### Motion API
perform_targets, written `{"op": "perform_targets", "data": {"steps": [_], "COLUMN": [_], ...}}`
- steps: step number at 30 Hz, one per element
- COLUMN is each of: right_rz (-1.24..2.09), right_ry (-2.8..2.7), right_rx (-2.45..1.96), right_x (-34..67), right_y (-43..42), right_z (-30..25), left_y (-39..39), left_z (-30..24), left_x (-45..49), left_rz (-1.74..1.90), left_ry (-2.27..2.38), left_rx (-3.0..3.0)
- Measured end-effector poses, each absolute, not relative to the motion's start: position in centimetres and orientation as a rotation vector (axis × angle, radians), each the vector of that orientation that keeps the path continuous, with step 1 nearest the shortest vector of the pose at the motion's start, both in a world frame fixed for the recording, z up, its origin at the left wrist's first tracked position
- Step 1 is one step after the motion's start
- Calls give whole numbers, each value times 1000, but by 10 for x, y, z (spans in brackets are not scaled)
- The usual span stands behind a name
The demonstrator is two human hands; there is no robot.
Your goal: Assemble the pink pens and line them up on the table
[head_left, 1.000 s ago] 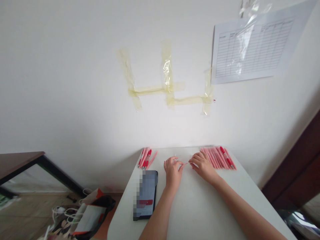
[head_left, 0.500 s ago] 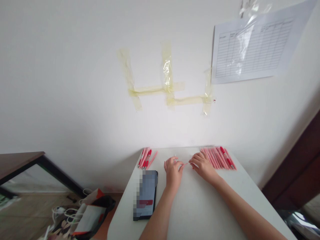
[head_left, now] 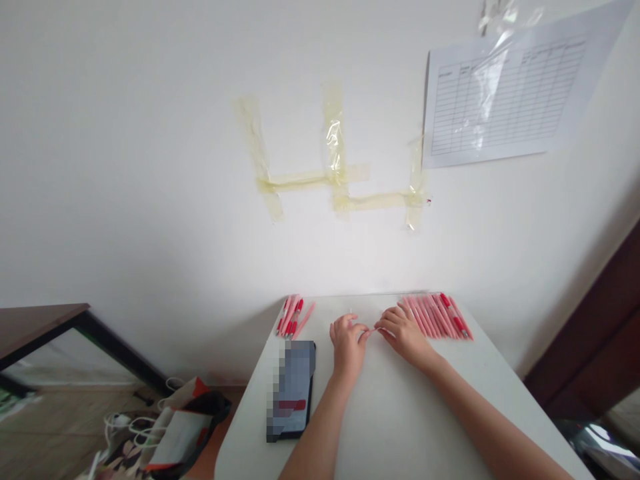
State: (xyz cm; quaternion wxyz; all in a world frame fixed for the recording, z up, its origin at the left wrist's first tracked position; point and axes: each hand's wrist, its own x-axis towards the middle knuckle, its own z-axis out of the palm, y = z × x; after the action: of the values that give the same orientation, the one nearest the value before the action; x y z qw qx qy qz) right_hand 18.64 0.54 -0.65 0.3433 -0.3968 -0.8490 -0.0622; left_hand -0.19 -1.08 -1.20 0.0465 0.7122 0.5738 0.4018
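Over the middle of the table's far part, my left hand [head_left: 347,340] is closed, thumb and fingers pinching a thin pink pen part [head_left: 372,329]. Most of that part is hidden by the fingers. Its right end meets the fingertips of my right hand [head_left: 403,333], which is closed in a pinch too. Whatever lies between the right fingertips is too small to make out. Just beyond the right hand is a row of pink and red pens [head_left: 435,316]. A smaller group of pink and red pens [head_left: 291,316] lies to the left of my left hand.
A phone [head_left: 295,387] lies on the white table [head_left: 400,427], left of my left forearm. The table's far edge meets a wall with yellowed tape [head_left: 335,140] and a printed sheet [head_left: 500,100]. On the floor at left are a bag and cables [head_left: 145,427].
My right hand has moved slightly left, closing the small gap to the pink pen part's tip. The left hand has hardly moved and keeps its pinch.
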Motion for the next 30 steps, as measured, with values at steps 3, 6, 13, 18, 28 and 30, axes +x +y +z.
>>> {"op": "perform_targets", "data": {"steps": [3,6,13,18,28,30], "right_rz": [-127,-94,-104,-127,-128,-128], "right_ry": [-2199,-2188,-2155,-2153,-2169,-2178], "right_rx": [-1010,-1011,-1046,-1040,-1099,-1107], "right_x": [186,184,183,181,178,179], "right_y": [8,10,12,10,9,8], "right_z": [-12,-15,-15,-14,-20,-20], "left_y": [-10,-10,-10,-12,-9,-7], "left_z": [-12,-12,-11,-10,-9,-7], "left_x": [-1,-1,-1,0,-10,-18], "left_rz": [1252,1257,1264,1259,1156,1136], "left_ry": [1751,1745,1713,1694,1873,1903], "left_rx": [2180,2176,2179,2186,2104,2095]}}
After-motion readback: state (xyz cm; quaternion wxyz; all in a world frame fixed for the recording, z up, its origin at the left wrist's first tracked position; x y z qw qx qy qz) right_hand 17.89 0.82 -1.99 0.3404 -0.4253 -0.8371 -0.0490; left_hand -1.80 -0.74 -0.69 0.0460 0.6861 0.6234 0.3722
